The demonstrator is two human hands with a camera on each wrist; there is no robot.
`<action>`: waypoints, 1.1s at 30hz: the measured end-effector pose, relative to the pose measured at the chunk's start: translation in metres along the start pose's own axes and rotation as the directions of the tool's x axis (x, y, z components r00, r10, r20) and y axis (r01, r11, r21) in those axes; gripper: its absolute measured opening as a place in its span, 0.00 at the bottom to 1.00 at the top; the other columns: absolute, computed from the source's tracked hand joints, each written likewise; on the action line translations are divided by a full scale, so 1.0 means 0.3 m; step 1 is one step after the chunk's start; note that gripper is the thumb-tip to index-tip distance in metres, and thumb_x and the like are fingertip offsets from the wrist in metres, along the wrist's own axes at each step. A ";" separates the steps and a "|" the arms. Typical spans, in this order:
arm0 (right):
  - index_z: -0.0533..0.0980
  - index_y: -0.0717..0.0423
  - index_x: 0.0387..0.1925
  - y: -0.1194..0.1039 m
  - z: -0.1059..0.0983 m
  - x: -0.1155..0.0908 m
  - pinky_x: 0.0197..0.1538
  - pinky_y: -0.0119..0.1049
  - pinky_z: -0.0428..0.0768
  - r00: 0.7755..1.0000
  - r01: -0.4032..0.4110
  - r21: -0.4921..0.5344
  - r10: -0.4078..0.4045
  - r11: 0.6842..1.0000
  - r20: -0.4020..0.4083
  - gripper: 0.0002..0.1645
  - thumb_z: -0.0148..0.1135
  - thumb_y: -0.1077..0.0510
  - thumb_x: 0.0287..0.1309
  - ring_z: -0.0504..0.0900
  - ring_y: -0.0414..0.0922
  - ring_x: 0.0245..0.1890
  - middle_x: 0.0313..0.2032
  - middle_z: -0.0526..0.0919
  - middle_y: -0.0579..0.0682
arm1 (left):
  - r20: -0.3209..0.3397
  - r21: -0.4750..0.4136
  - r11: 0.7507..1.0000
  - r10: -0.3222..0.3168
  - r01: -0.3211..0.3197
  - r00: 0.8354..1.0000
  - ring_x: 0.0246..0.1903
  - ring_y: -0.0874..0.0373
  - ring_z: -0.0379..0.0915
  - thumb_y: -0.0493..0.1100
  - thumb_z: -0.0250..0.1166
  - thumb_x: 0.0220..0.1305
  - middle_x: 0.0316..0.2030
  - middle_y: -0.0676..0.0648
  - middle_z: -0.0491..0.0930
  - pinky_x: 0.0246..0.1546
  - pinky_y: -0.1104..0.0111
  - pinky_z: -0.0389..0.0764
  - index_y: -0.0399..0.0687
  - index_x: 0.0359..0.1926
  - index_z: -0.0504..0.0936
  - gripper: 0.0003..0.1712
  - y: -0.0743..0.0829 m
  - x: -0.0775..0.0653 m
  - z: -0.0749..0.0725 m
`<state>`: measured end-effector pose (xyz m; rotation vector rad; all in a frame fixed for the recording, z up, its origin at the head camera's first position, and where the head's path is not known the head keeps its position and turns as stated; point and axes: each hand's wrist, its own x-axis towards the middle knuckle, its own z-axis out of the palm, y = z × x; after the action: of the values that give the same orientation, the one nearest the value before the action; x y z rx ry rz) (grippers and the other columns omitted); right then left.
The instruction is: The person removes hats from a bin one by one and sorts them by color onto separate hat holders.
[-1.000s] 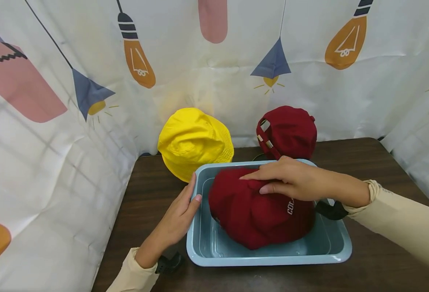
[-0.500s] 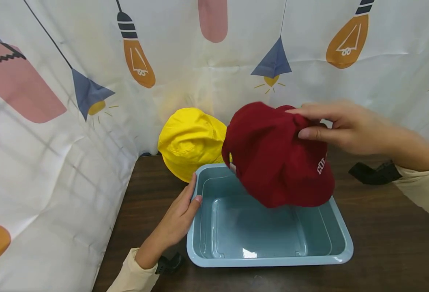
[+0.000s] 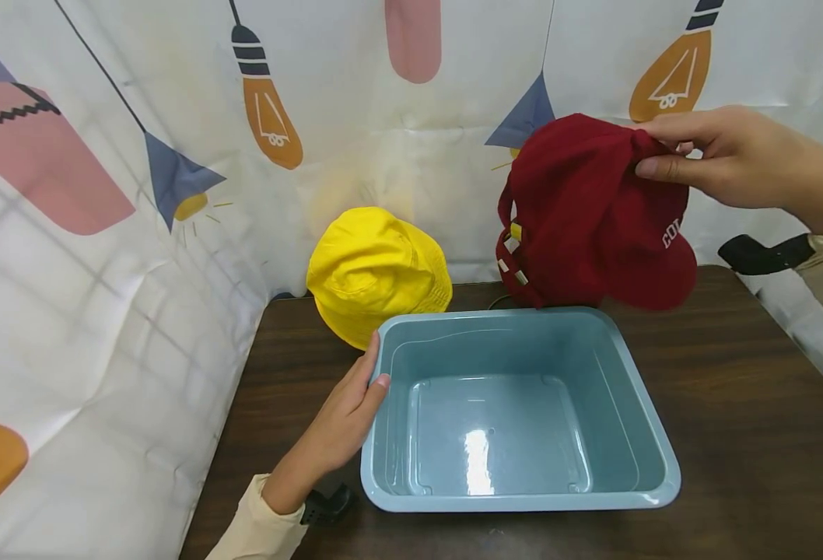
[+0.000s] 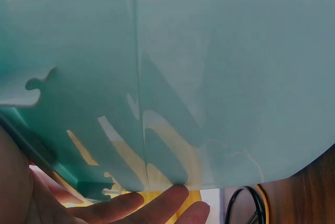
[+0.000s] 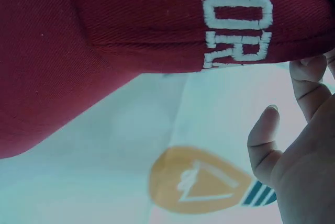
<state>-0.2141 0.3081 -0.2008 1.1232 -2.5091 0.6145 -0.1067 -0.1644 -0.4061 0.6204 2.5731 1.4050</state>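
My right hand pinches a dark red baseball cap by the top of its crown, holding it in the air at the back right. White letters show above its brim, and large in the right wrist view on the cap. Behind and below it, a second red cap is mostly hidden; its back strap shows. My left hand grips the left rim of a light blue plastic basin, thumb at the rim and fingers outside. In the left wrist view, fingers lie along the basin's wall.
A yellow bucket hat sits at the back left of the dark wooden table, close behind the basin. A white patterned curtain hangs along the back and left. A black cable lies near the basin in the left wrist view.
My right hand has lifted the red cap out of the basin and carried it up, back and right, in front of the second red cap. My left hand stays on the rim.
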 end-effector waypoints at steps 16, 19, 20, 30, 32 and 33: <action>0.79 0.59 0.62 0.209 0.172 0.008 0.34 0.28 0.81 0.953 -0.276 0.287 0.221 0.917 0.209 0.23 0.61 0.70 0.66 0.78 0.41 0.36 0.39 0.82 0.45 | -0.001 0.014 1.000 -0.017 0.017 1.000 0.70 0.42 0.64 0.53 0.45 0.83 0.80 0.43 0.52 0.66 0.41 0.71 0.57 0.83 0.38 0.38 -0.004 -0.003 0.001; 0.79 0.60 0.62 0.222 0.197 0.008 0.34 0.29 0.81 0.938 -0.324 0.296 0.264 0.899 0.226 0.23 0.61 0.70 0.66 0.78 0.41 0.37 0.39 0.82 0.44 | -0.001 0.013 1.000 -0.017 0.017 1.000 0.70 0.42 0.64 0.53 0.45 0.83 0.79 0.42 0.53 0.67 0.41 0.71 0.57 0.83 0.38 0.38 -0.002 -0.003 0.000; 0.80 0.59 0.61 0.224 0.203 0.008 0.35 0.29 0.81 0.933 -0.339 0.292 0.279 0.894 0.229 0.23 0.62 0.70 0.66 0.77 0.42 0.38 0.39 0.82 0.44 | 0.000 0.014 1.000 -0.016 0.016 1.000 0.70 0.42 0.64 0.53 0.45 0.83 0.79 0.42 0.53 0.67 0.41 0.71 0.57 0.83 0.38 0.38 -0.001 -0.003 0.001; 0.80 0.55 0.63 0.286 0.214 -0.042 0.41 0.28 0.78 0.854 -0.503 0.238 0.436 0.831 0.283 0.21 0.61 0.62 0.70 0.75 0.42 0.43 0.41 0.81 0.44 | 0.003 0.015 1.000 -0.005 0.005 1.000 0.71 0.42 0.63 0.52 0.45 0.83 0.79 0.42 0.53 0.68 0.41 0.70 0.55 0.83 0.36 0.39 0.002 -0.003 -0.002; 0.80 0.54 0.63 0.299 0.220 -0.057 0.44 0.28 0.77 0.834 -0.536 0.239 0.465 0.809 0.297 0.21 0.61 0.60 0.71 0.74 0.43 0.46 0.43 0.81 0.45 | 0.004 0.017 1.000 -0.003 0.003 1.000 0.71 0.42 0.62 0.52 0.45 0.83 0.79 0.42 0.53 0.68 0.41 0.69 0.55 0.83 0.36 0.39 0.001 -0.003 -0.003; 0.79 0.54 0.64 0.304 0.225 -0.063 0.46 0.27 0.76 0.823 -0.553 0.244 0.476 0.797 0.311 0.21 0.60 0.58 0.72 0.74 0.42 0.48 0.45 0.81 0.44 | 0.004 0.019 1.000 -0.003 0.003 1.000 0.71 0.42 0.63 0.52 0.45 0.83 0.79 0.42 0.53 0.68 0.41 0.69 0.55 0.83 0.36 0.39 0.001 -0.003 -0.003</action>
<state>-0.2791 0.3402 -0.2901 0.5988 -3.0296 1.1372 -0.1061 -0.1654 -0.4055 0.6212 2.5856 1.3789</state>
